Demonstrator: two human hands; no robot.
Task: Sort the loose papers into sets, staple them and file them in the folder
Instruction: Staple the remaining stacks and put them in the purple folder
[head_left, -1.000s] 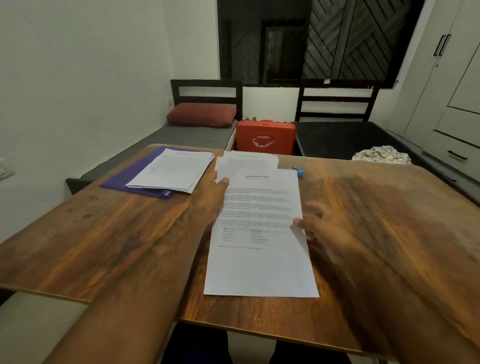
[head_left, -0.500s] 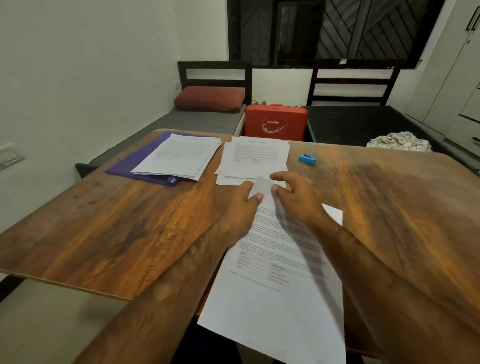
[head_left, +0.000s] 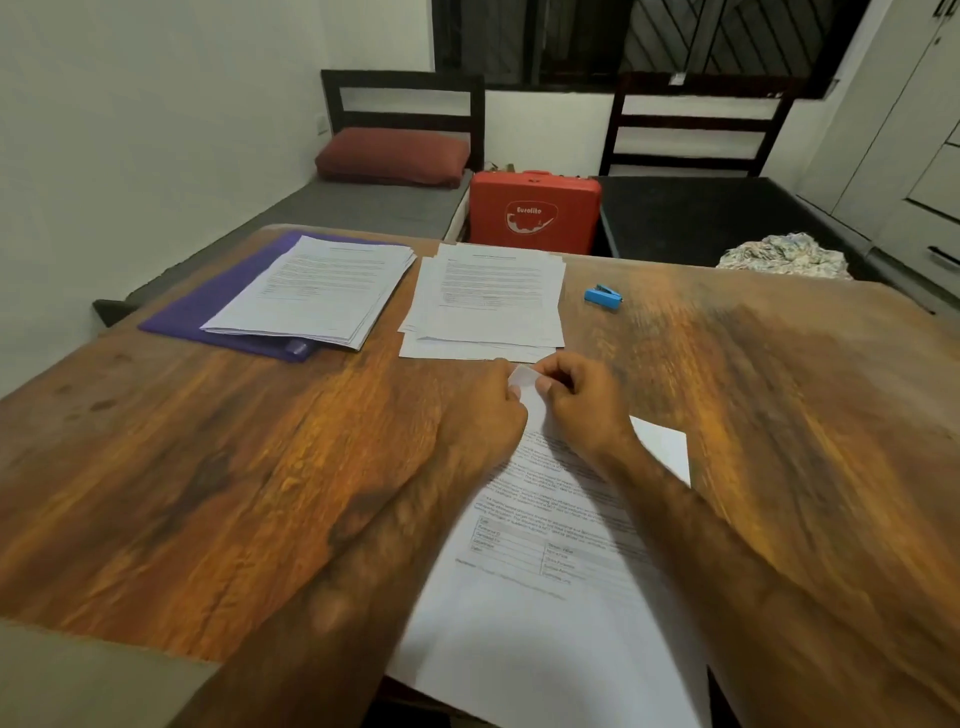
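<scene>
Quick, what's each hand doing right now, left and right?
Left hand: pinching the top corner of the paper.
Right hand: pinching that same corner.

The wooden table (head_left: 208, 467) is showing a smooth, varnished top, with its orange-brown grain catching a soft sheen. The printed sheet (head_left: 545, 597), the loose paper pile (head_left: 488, 306) and the paper stack (head_left: 311, 291) are all looking thin and matt. Under that stack, the purple folder (head_left: 208, 306) is gleaming faintly like smooth plastic. The blue stapler (head_left: 602, 297) and the red case (head_left: 535, 213) are reading as hard, smooth plastic. The rust pillow (head_left: 389, 156) and the crumpled patterned cloth (head_left: 784, 254) are looking like soft, matt fabric.
</scene>
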